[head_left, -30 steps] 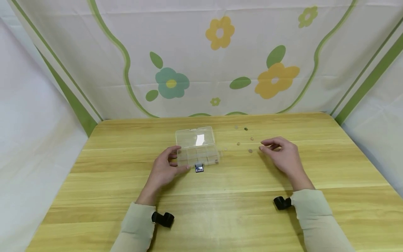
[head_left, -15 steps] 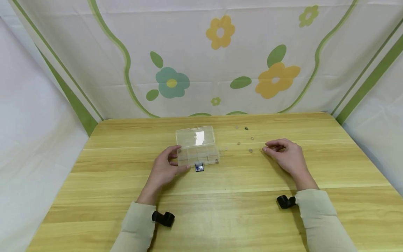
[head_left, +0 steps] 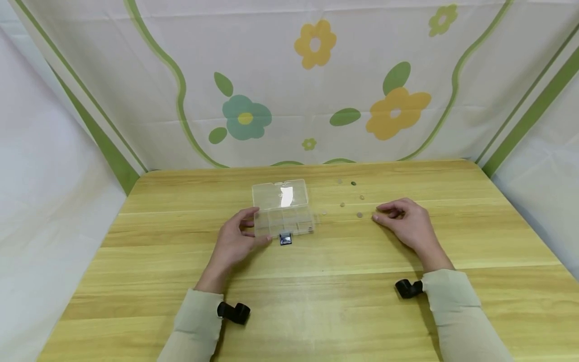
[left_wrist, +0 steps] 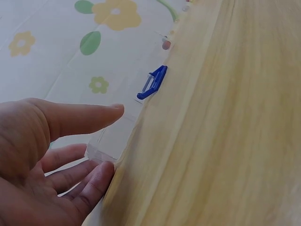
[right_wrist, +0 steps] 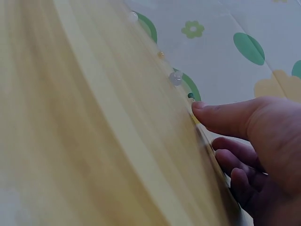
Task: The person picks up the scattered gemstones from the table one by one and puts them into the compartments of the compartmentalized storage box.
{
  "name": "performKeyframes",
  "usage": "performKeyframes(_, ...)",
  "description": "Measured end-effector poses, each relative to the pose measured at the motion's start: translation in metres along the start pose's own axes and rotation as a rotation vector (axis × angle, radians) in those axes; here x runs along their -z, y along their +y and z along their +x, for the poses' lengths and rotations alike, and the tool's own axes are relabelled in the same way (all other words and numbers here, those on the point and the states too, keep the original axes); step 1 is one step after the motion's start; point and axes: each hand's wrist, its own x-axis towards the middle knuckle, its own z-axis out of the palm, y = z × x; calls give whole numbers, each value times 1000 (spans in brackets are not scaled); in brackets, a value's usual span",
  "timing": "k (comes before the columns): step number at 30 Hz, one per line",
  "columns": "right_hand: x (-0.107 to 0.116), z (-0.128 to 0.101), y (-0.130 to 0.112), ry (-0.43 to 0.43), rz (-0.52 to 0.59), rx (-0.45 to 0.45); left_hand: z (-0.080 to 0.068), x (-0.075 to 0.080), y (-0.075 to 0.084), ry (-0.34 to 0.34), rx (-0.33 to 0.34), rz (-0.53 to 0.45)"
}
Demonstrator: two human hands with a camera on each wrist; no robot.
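Note:
A clear plastic compartment box lies on the table with its lid raised at the back. A blue clasp sticks out from its front edge. My left hand holds the box at its left end, thumb along the front and fingers round the back left corner. To the right, my right hand rests low over the table with fingers loosely bent, thumb and index apart and nothing visible between them. Nearest its fingertips is a small greyish bead; a green bead shows beyond the thumb.
Several small beads lie scattered between box and right hand, among them a dark one, an amber one and a clear one. A flowered cloth stands behind the wooden table. Each sleeve carries a black wrist camera.
My right hand shifts slightly right, then back left toward the greyish bead. The left hand and the box stay in place.

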Motion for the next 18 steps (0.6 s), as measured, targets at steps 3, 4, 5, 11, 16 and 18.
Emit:
performKeyframes(3, -1, 0, -1, 12, -3, 14, 0, 0, 1, -1, 9, -5)
performKeyframes(4, -1, -1, -1, 16, -4, 19, 1, 0, 1, -1, 11, -8)
performKeyframes(5, -1, 0, -2, 20, -6, 24, 1, 0, 1, -1, 13, -10)
performKeyframes(11, -3, -1, -2, 36, -16, 39, 1, 0, 1, -2, 20, -18)
performKeyframes(16, -4, -1, -2, 32, -20, 35, 0, 0, 0, -8, 21, -26)
performKeyframes(18, -4, -1, -3, 28, -22, 31, 1, 0, 0, -11, 21, -25)
